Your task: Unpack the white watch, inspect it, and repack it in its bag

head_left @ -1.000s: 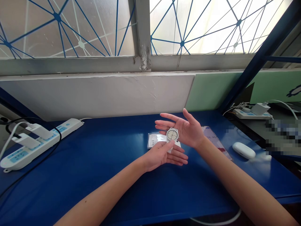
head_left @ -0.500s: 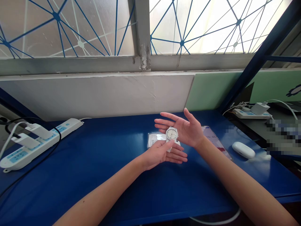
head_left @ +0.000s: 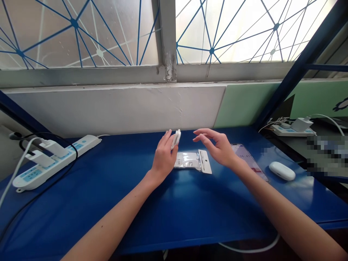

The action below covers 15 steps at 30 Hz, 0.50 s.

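Note:
My left hand [head_left: 164, 152] holds a white watch [head_left: 176, 139], turned edge-on so that its dial does not show. The thumb lies on the near side and the other fingers are behind it. To the right, across a gap, my right hand [head_left: 220, 146] is raised with bent fingers, the index finger and thumb side apart, and nothing in it. Between and below both hands a clear plastic pouch [head_left: 187, 160] with a white header card lies flat on the blue desk [head_left: 130, 210].
A phone [head_left: 248, 159] with a lit screen lies beside my right wrist, and a white earbud case [head_left: 282, 171] is farther right. At the left stands a white power strip [head_left: 87, 142] with plugged-in chargers and a loose black cable [head_left: 51, 185]. A wall [head_left: 122, 108] borders the desk's back.
My left hand has moved left and up with the watch, tilting it from dial-up to edge-on. My right hand has turned from palm-up to palm-down and shifted right, uncovering the pouch.

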Available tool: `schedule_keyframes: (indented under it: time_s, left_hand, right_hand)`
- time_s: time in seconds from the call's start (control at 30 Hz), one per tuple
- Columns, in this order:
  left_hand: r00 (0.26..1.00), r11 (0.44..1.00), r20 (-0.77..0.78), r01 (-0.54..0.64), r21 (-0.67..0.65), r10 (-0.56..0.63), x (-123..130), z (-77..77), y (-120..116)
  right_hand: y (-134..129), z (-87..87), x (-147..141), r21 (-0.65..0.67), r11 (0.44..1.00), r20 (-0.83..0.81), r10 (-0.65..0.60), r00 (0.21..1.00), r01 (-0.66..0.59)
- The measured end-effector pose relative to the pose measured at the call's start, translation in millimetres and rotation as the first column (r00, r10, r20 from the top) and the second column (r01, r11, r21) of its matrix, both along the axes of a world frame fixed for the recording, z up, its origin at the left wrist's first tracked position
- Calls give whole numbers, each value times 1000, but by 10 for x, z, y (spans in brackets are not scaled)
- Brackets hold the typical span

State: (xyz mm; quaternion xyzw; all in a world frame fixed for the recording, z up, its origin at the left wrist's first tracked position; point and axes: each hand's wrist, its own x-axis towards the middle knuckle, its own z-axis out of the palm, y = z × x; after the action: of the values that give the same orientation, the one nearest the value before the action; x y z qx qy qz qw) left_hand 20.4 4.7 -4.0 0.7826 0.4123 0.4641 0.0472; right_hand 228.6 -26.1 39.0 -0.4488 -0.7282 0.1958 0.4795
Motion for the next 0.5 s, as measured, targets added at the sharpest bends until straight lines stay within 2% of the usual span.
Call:
schedule_keyframes:
  time_s: [0.07,0.13,0.2,0.33,0.5]
  left_hand:
    - [986,997,-167,25,79,-11,0,-44,1]
    - [957,995,-289,57,84,-30,30,-77,-27]
    - [936,994,-345,91,54,-67,72,-98,-69]
    - [921,987,-357,157,-33,-158,139,-109,-142]
    - [923,971,-311,187,-150,-225,163,-91,-151]
  right_hand:
    - [-32,-48,38,-30,1000,58,4,998,-3]
    - [-60,-107,62,-66,998,75,11,997,-6]
    - [-86,-158,63,-73,997,95,15,995,-8]
    - [-131,-215,21,-91,996,120,22,992,-11]
    - [-123,-235,57,-186,982,20,31,999,-27]
